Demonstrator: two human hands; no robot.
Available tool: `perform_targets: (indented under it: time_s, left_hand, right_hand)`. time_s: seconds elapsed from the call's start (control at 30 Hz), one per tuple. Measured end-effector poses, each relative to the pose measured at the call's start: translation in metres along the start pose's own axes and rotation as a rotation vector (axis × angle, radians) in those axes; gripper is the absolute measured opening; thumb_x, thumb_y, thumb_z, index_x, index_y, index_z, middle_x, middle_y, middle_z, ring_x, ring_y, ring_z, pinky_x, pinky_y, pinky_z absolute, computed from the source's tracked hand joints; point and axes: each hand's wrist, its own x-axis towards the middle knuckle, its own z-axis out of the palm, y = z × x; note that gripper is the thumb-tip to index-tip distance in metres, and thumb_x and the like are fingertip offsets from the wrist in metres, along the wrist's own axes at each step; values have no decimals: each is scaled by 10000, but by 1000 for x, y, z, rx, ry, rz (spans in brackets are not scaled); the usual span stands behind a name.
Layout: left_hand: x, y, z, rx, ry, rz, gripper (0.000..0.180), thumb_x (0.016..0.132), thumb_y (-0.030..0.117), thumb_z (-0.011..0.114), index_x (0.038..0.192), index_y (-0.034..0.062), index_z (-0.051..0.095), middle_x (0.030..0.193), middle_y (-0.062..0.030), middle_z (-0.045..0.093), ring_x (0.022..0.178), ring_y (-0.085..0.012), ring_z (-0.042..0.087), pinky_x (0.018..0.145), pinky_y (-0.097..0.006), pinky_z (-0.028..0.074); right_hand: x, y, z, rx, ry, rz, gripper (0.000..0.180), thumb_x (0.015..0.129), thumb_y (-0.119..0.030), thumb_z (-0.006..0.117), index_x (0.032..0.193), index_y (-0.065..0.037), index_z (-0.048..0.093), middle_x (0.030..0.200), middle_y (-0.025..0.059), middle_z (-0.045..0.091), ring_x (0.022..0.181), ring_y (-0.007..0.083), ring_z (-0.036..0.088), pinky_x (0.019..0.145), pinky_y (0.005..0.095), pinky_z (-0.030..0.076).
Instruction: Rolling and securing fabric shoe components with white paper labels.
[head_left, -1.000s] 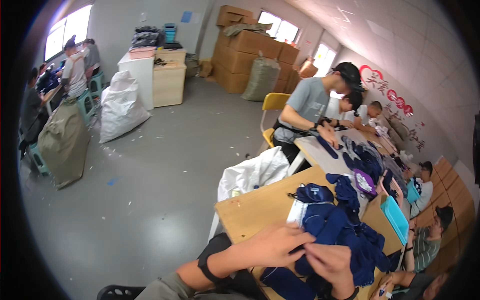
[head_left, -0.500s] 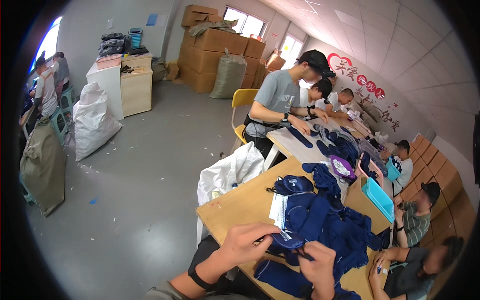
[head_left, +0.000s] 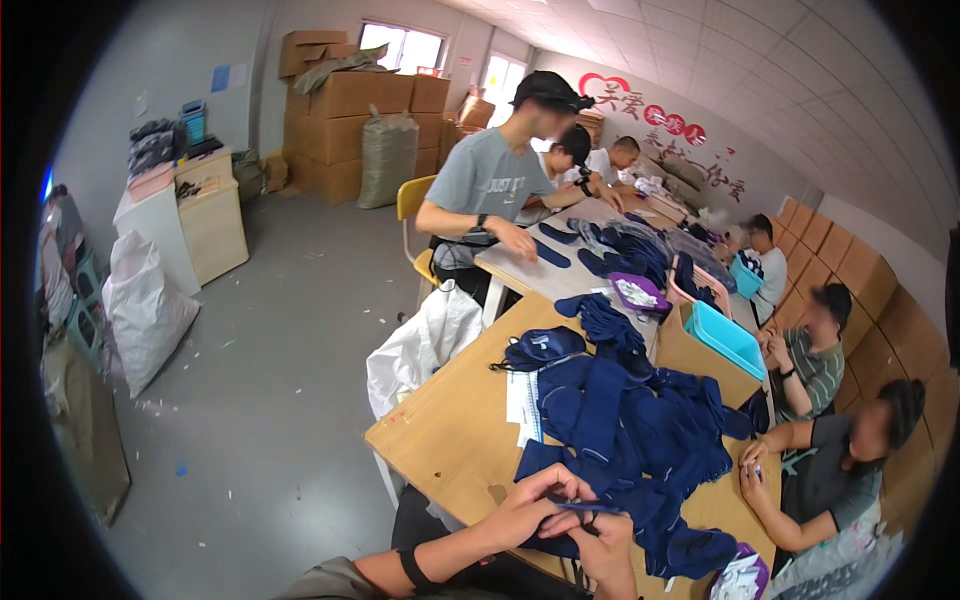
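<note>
My left hand (head_left: 538,502) and my right hand (head_left: 606,543) meet at the near edge of a wooden table (head_left: 455,430). Both pinch a small dark blue fabric piece (head_left: 588,508) stretched between their fingers. A black band wraps my left wrist. Just beyond my hands lies a big heap of dark blue fabric pieces (head_left: 640,425). A white sheet of paper (head_left: 522,400) lies under the heap's left side, with a dark blue cap-shaped piece (head_left: 540,346) behind it.
Several people sit along the right side of the tables and one in a grey shirt (head_left: 495,180) works at the far table. A turquoise tray (head_left: 728,338), a white sack (head_left: 425,345) beside the table, stacked cardboard boxes (head_left: 355,100) and sacks on the grey floor.
The view has swung and tilted, so the table sits more centrally. My hands have come together on the blue piece, with the left hand now closed over it.
</note>
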Motion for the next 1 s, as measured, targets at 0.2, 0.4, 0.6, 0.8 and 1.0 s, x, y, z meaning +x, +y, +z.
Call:
perform_targets:
  time_s: [0.2, 0.4, 0.6, 0.8, 1.0]
  left_hand:
    - [-1, 17, 5, 375, -50, -45, 176, 877, 58, 584, 1029, -29, 591, 901, -62, 587, 752, -114, 536, 670, -259, 421]
    - [5, 5, 10, 171, 439, -180, 191, 841, 129, 603, 951, -23, 632, 889, -61, 636, 829, -152, 603, 799, -288, 479]
    - [23, -12, 14, -8, 439, -19, 311, 898, 203, 516, 1071, -38, 612, 1026, -138, 665, 955, -224, 639, 871, -349, 496]
    - [31, -2, 14, -258, 489, 56, 328, 926, 204, 482, 1134, -23, 597, 1105, -157, 655, 1020, -266, 628, 930, -387, 471]
    - [33, 9, 19, -323, 497, 106, 322, 938, 230, 457, 1130, 13, 598, 1091, -112, 662, 1015, -256, 619, 924, -408, 456]
  right_hand:
    - [-16, 22, -6, -46, -101, -103, 118, 829, 45, 579, 839, 19, 694, 775, 102, 705, 725, 177, 695, 690, 270, 541]
    - [-19, 26, -10, 181, -127, 71, 185, 910, 23, 478, 948, 51, 656, 834, 107, 695, 771, 161, 696, 728, 259, 554]
    - [-31, 38, -35, 340, -94, 227, 190, 882, 75, 449, 929, 89, 632, 842, 143, 678, 723, 185, 690, 672, 268, 565]
    - [-39, 49, -54, 454, -126, 315, 162, 884, 42, 460, 987, 62, 583, 857, 114, 663, 601, 138, 648, 497, 218, 495]
    - [-44, 66, -56, 296, -226, 252, 171, 882, 16, 495, 1020, 23, 596, 824, 71, 679, 563, 94, 609, 508, 215, 455]
